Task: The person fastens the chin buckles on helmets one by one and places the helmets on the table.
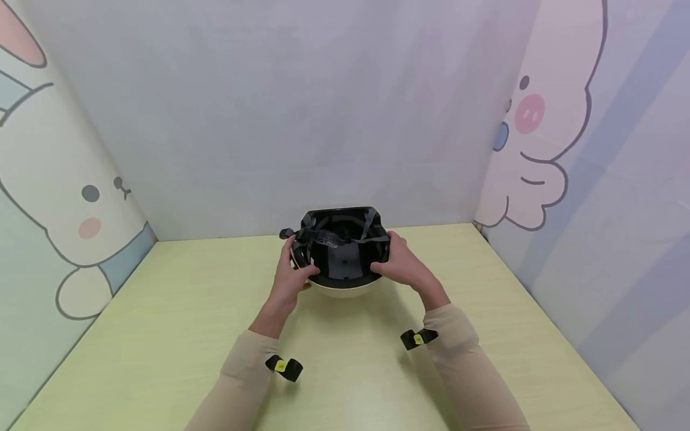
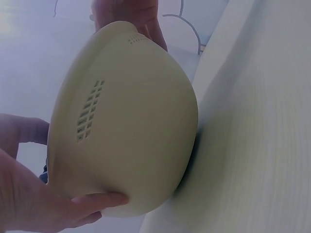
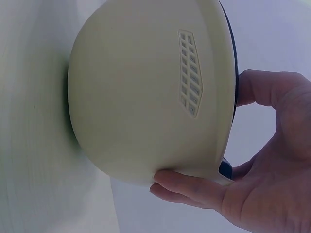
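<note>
A cream helmet [image 2: 141, 116] sits upside down on the table, its black lining [image 1: 345, 257] and straps turned upward in the head view. My left hand [image 1: 291, 276] grips the helmet's left rim, thumb over the inner edge and fingers along the outer shell. On the opposite side my right hand [image 1: 401, 261] holds the rim the same way. In the right wrist view, the fingers [image 3: 187, 187] press against the smooth shell [image 3: 131, 92] near a vented patch. A black strap end or knob [image 1: 287, 233] sticks out at the helmet's left. The inside is partly shadowed.
The pale wood-grain table [image 1: 178, 335] reaches back to a light fabric wall [image 1: 280, 120]. Side panels with cartoon animals [image 1: 54, 179] stand to the left and right. Each sleeve carries a black wrist device [image 1: 284, 367] with a yellow tag.
</note>
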Motion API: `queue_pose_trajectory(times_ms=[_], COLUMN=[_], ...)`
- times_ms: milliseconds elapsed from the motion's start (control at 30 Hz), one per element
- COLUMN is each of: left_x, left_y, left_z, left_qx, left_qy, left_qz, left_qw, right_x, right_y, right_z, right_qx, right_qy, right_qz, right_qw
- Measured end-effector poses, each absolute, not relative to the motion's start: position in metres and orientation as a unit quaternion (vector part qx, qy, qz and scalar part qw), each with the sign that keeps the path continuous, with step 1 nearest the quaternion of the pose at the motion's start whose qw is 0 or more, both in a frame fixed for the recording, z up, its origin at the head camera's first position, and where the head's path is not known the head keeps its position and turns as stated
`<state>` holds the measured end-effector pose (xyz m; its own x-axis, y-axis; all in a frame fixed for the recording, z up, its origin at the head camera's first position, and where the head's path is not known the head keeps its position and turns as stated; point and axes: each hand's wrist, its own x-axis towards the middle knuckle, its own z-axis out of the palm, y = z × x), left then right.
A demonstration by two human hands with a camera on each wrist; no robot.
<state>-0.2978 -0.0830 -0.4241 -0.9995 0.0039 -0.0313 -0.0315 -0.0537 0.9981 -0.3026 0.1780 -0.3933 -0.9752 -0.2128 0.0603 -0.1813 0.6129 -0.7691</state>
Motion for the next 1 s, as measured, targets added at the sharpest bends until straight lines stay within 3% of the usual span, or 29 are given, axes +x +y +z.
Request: queue_pose_trajectory(times_ms=[1000], left_x=[-0.2927], left_y=[-0.0811], left_z=[-0.42], left_qx=[-0.006], left_qy=[0.716], left_qz=[0.698], left_qw=[-0.007], right_x=[-0.3002], right_y=[0.1799], right_z=[-0.39], right_qx=[-0.116], right_qy=[0.892], right_qz=[-0.435], right_qw=[0.033])
